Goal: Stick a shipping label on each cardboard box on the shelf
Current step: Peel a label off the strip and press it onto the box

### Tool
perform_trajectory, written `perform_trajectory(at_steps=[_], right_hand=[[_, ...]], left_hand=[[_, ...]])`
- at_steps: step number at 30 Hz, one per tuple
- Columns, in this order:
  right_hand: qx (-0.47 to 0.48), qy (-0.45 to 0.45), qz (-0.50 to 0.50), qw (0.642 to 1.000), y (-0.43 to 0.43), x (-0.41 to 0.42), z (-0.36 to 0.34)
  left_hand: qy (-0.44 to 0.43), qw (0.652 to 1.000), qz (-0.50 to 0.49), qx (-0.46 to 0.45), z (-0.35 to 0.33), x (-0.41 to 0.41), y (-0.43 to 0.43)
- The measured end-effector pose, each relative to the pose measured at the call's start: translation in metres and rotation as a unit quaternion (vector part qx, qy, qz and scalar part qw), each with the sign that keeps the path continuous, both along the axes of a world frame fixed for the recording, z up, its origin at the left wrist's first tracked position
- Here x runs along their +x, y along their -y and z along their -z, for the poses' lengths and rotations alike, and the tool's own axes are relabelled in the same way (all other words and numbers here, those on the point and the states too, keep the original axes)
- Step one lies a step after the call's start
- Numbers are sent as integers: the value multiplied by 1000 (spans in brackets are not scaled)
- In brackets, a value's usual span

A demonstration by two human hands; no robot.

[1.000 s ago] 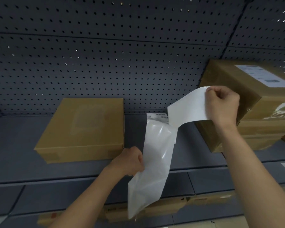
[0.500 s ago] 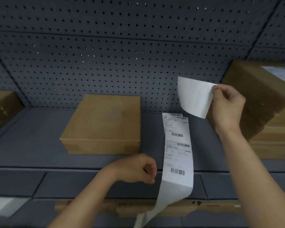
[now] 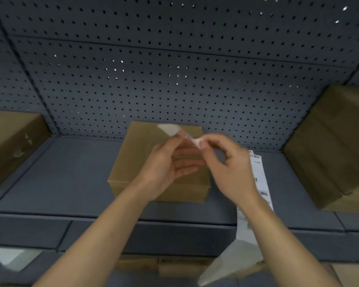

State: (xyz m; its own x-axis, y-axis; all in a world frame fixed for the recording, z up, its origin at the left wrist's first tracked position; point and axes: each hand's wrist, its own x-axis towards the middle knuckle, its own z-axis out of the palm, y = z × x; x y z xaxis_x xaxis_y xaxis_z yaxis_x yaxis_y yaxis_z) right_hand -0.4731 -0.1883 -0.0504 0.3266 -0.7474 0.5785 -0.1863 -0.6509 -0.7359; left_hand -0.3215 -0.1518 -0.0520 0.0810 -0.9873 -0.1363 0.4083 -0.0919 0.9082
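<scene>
A plain cardboard box sits in the middle of the grey shelf. Both my hands are above it and hold one white shipping label, which is blurred and twisted between them. My left hand pinches the label's left part with thumb and fingertips. My right hand pinches its right end. The strip of remaining labels lies on the shelf to the right of the box and hangs over the shelf's front edge.
Another cardboard box stands at the left end of the shelf, and a larger one at the right. A perforated grey back panel rises behind. More cardboard shows on the level below.
My right hand carried the peeled label left to above the middle box. My left hand let go of the label strip, rose and took the label's other end. The view shifted left.
</scene>
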Motion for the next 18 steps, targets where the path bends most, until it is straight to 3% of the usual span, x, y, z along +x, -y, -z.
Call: perform_trajectory(at_steps=[3, 9, 12, 15, 18], right_hand=[[-69, -66, -23, 995, -4, 30, 7], [-38, -146, -43, 988, -5, 62, 13], [6, -73, 45, 996, -7, 71, 14], [92, 29, 171, 981, -1, 77, 14], [228, 87, 143, 959, 8, 76, 12]], left_hand=[[-8, 1000, -4, -21, -1, 29, 6], [130, 991, -9, -16, 11, 81, 15], [115, 993, -15, 6, 16, 97, 16], [77, 997, 6, 18, 19, 106, 14], [65, 997, 25, 20, 20, 108, 12]])
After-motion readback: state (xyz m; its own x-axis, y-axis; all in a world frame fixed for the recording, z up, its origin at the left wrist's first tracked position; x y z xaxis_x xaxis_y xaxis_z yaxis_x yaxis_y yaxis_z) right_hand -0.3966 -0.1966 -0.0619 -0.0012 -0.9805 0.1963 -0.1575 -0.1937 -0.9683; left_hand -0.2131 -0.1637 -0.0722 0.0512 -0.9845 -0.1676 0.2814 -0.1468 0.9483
